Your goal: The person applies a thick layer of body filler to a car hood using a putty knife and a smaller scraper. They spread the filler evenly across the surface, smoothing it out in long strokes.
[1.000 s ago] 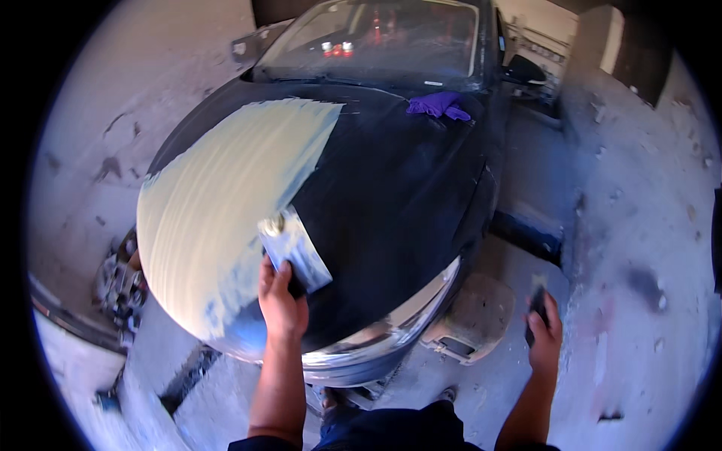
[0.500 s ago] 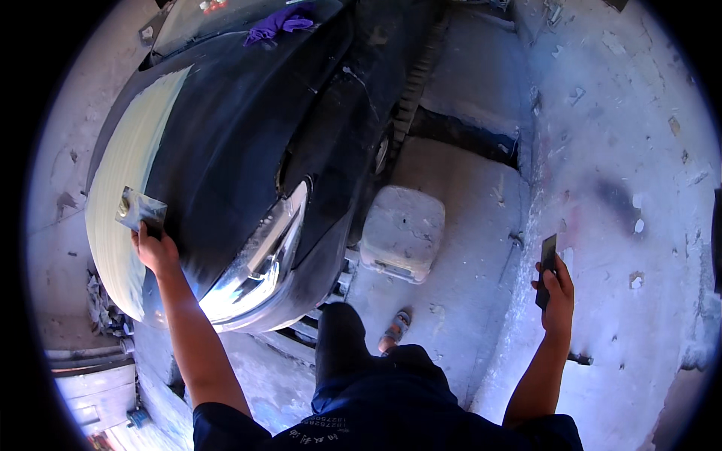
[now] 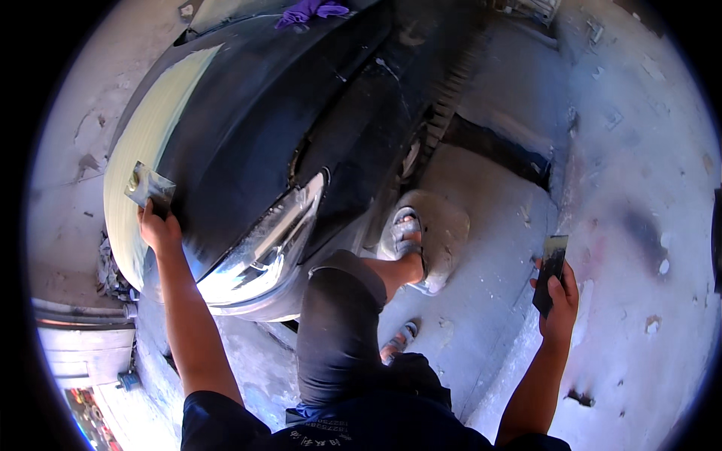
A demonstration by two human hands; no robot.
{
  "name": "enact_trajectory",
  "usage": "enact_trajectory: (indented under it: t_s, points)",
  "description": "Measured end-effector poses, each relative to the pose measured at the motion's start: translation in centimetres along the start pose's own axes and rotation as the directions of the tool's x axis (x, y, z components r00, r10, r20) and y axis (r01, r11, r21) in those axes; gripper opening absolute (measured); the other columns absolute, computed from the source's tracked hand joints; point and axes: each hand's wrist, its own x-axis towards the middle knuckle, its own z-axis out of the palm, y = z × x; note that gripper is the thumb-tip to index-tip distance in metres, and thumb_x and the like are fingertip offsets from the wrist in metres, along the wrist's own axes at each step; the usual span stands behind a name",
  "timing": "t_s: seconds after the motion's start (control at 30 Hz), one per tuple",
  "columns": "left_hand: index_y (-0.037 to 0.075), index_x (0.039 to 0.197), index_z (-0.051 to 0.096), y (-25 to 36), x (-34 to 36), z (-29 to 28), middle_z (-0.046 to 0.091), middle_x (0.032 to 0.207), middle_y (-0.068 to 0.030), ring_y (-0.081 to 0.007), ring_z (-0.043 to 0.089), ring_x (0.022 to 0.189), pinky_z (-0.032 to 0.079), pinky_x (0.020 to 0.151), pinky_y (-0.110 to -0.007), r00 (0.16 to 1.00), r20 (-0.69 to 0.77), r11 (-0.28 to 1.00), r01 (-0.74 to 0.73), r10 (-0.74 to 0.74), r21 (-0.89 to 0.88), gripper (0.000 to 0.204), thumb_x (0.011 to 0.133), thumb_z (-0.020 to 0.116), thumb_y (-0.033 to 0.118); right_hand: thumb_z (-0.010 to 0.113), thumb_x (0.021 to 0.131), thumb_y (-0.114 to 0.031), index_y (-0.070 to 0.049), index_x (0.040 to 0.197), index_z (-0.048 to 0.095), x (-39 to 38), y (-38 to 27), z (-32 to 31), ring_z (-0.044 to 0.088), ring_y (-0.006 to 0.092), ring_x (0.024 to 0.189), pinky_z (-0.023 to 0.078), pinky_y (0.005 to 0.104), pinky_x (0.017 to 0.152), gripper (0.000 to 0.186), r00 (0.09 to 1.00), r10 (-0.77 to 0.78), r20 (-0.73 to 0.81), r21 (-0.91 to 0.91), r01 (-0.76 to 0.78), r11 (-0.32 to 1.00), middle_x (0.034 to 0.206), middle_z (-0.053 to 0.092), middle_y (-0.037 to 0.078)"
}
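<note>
My left hand [image 3: 159, 227] grips a square metal putty scraper [image 3: 153, 185] with a pale smear of filler on its face. It is over the front of a dark car hood [image 3: 248, 128], beside a wide pale-yellow band of filler [image 3: 144, 135] that curves along the hood's left side. Out to the right, my right hand [image 3: 558, 304] is closed around a flat dark scraper [image 3: 551, 274] with a yellowish top edge, held upright and apart from the car. My raised foot [image 3: 408, 240], in a grey sandal, is on a worn plastic stool [image 3: 449, 233].
The car's headlight [image 3: 263, 244] faces my knee. A purple cloth [image 3: 308, 10] lies at the far end of the hood. My other foot [image 3: 398, 342] is on the concrete floor [image 3: 481, 301], and a scuffed pale wall [image 3: 624, 150] runs along the right.
One leg has come up and its foot is now on the stool. The view has shifted, and both hands still hold their scrapers.
</note>
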Motion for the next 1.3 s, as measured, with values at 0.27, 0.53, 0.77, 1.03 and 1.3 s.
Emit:
enact_trajectory:
  t_s: [0.27, 0.53, 0.77, 1.03, 1.3]
  points:
    - [0.005, 0.126, 0.052, 0.6, -0.6, 0.7, 0.057, 0.115, -0.0074, -0.0203, 0.054, 0.106, 0.044, 0.092, -0.037, 0.994, -0.013, 0.989, 0.103, -0.105, -0.106, 0.033, 0.094, 0.048, 0.006, 0.054, 0.092, -0.019, 0.002, 0.138, 0.039, 13.7, -4.9, 5.2, 0.055, 0.0287, 0.118, 0.05, 0.0373, 0.085, 0.053, 0.99, -0.103, 0.094, 0.194, 0.083, 0.978, 0.132, 0.052, 0.016]
    - [0.007, 0.13, 0.049, -0.4, -0.4, -1.6, 0.055, 0.121, -0.0085, -0.02, 0.051, 0.113, 0.038, 0.099, -0.037, 0.986, -0.152, 0.996, 0.058, -0.067, -0.068, 0.035, 0.095, 0.048, 0.007, 0.048, 0.095, -0.025, 0.001, 0.141, 0.033, 30.5, -12.1, 22.4, 0.047, 0.0331, 0.127, 0.049, 0.0407, 0.091, 0.055, 0.744, -0.284, 0.604, 0.305, 0.112, 0.946, 0.138, 0.045, 0.016]
    - [-0.007, 0.131, 0.043, 0.1, -2.6, -3.5, 0.05, 0.132, -0.0183, -0.0264, 0.05, 0.121, 0.037, 0.104, -0.035, 0.971, -0.127, 0.227, 0.079, 0.203, 0.971, 0.048, 0.087, 0.06, 0.004, 0.053, 0.092, -0.039, 0.0, 0.144, 0.027, 39.5, -15.5, 46.4, 0.036, 0.0446, 0.132, 0.046, 0.0487, 0.093, 0.071, 0.119, -0.288, 0.95, 0.311, -0.29, 0.905, 0.143, 0.033, 0.028]
    - [0.008, 0.106, 0.056, 1.2, -3.4, -0.3, 0.062, 0.099, -0.0073, -0.0223, 0.059, 0.094, 0.045, 0.084, -0.037, 0.809, -0.543, 0.974, 0.17, -0.224, -0.149, 0.019, 0.091, 0.049, 0.018, 0.072, 0.079, -0.033, 0.001, 0.135, 0.041, 42.0, -12.1, 57.0, 0.053, 0.0393, 0.117, 0.053, 0.0438, 0.084, 0.073, -0.101, 0.168, 0.981, -0.184, -0.771, 0.61, 0.128, 0.051, 0.021]
    - [0.007, 0.098, 0.059, 0.3, -5.9, 0.9, 0.062, 0.09, -0.0058, -0.0225, 0.059, 0.088, 0.045, 0.082, -0.038, 0.73, -0.62, 0.956, 0.178, -0.288, -0.235, 0.018, 0.089, 0.05, 0.02, 0.073, 0.077, -0.03, -0.004, 0.133, 0.046, 43.3, -11.4, 58.5, 0.054, 0.0366, 0.116, 0.053, 0.0441, 0.085, 0.067, -0.288, 0.365, 0.885, -0.438, -0.779, 0.449, 0.128, 0.053, 0.018]
